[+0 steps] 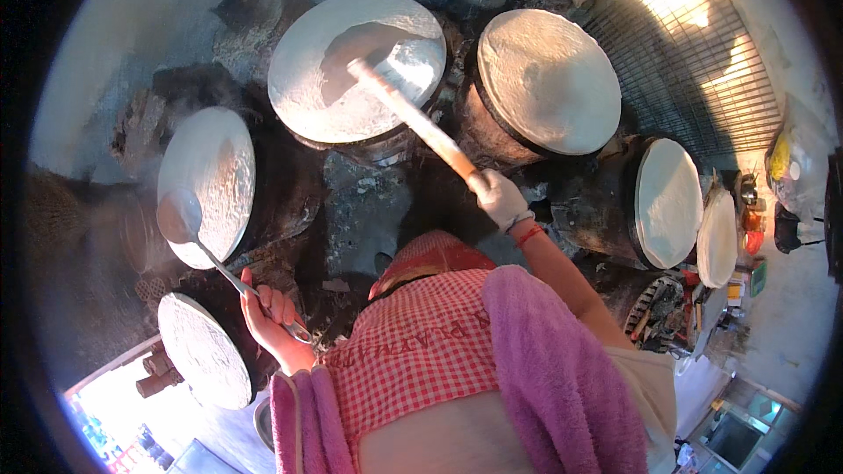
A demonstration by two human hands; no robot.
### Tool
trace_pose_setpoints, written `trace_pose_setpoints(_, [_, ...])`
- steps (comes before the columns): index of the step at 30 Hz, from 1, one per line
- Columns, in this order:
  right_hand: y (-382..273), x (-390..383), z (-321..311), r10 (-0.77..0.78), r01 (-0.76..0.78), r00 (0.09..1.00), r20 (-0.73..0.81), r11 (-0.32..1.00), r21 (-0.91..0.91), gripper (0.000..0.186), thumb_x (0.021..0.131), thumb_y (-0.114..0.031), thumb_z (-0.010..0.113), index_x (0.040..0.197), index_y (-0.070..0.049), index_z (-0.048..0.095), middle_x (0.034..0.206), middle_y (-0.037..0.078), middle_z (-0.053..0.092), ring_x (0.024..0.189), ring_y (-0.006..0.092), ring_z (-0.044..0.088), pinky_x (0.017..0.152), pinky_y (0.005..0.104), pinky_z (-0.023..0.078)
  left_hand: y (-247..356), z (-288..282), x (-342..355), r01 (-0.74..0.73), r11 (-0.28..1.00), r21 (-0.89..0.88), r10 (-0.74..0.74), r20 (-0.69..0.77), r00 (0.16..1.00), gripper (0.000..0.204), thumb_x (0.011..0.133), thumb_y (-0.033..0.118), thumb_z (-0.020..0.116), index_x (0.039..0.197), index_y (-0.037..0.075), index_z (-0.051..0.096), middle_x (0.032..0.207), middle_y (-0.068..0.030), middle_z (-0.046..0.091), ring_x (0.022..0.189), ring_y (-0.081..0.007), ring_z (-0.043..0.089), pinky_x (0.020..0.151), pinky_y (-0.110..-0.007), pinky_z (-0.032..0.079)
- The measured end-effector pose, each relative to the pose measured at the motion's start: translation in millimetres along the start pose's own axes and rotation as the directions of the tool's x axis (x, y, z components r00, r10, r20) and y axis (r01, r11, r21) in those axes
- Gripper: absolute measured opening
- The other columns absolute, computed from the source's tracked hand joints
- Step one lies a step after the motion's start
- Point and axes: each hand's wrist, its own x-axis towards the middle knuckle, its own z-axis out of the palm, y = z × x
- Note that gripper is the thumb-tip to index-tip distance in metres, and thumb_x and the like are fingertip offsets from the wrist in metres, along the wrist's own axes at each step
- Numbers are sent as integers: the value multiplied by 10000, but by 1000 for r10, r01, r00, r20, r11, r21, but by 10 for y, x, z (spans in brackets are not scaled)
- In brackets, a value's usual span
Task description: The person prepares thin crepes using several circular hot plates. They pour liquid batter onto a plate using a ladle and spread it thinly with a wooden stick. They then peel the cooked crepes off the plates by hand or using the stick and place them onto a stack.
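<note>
My left hand (274,316) is closed around the handle of a metal ladle (230,279). Its round bowl (179,215) rests at or just above the left griddle (224,167), which has a pale coating. Stretched forward, my right hand (502,199), pale as if gloved, grips a stick-like spreader (404,111) with a brown handle and a white-coated far part. The spreader's end lies over the far middle griddle (299,79). White batter (413,61) covers part of that round surface, around a darker grey patch. Whether the spreader touches the surface, I cannot tell.
Other round griddles with pale sheets stand around me: far right (549,79), right (669,202) and lower left (204,351). A pale round sheet (717,237) is beyond the right one. A wire grid (694,61) leans at the upper right.
</note>
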Motion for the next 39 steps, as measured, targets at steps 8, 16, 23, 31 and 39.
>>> trace_pose_setpoints(8, [-858, 1486, -471, 297, -510, 857, 422, 605, 611, 387, 976, -491, 543, 897, -112, 549, 639, 17, 540, 417, 110, 414, 347, 292, 290, -261, 331, -67, 84, 996, 39, -86, 40, 996, 356, 1088, 197, 395, 1369, -12, 459, 710, 18, 359, 453, -46, 276, 366, -228, 298])
trace_pose_setpoints(16, [-652, 722, -457, 145, -61, 989, -25, 557, 829, 398, 952, -229, 623, 1320, -89, 567, 724, -34, 540, 442, 63, 429, 364, 249, 337, 67, 36, -127, -57, 974, 220, 47, 47, 998, 375, 1064, 189, 464, 1406, 35, 462, 715, 28, 386, 474, -25, 278, 377, -205, 240])
trace_pose_setpoints(23, [-1772, 833, 450, 119, -192, 981, 151, 592, 782, 302, 948, -190, 626, 1230, -82, 646, 688, -40, 567, 474, 82, 451, 426, 249, 361, 228, -385, 159, -22, 978, 207, 31, -39, 999, 381, 1052, 156, 480, 1410, 26, 461, 671, 32, 367, 457, -34, 284, 379, -211, 253])
trace_pose_setpoints(31, [-1970, 704, 658, 262, -240, 960, 98, 589, 772, 444, 958, -219, 651, 1384, -141, 555, 680, -22, 518, 428, 74, 433, 357, 248, 357, 504, -641, 183, -71, 950, 304, 102, -87, 991, 381, 1037, 120, 485, 1405, 34, 441, 701, 26, 397, 453, -45, 308, 383, -227, 272])
trace_pose_setpoints(39, [-1464, 1038, 76, 307, -248, 951, 42, 674, 696, 340, 964, -242, 624, 1281, -121, 613, 724, -30, 572, 463, 63, 470, 368, 237, 377, 399, -592, 92, -149, 939, 311, 190, -105, 976, 392, 1032, 114, 486, 1415, 45, 439, 686, 31, 398, 436, -40, 302, 355, -222, 278])
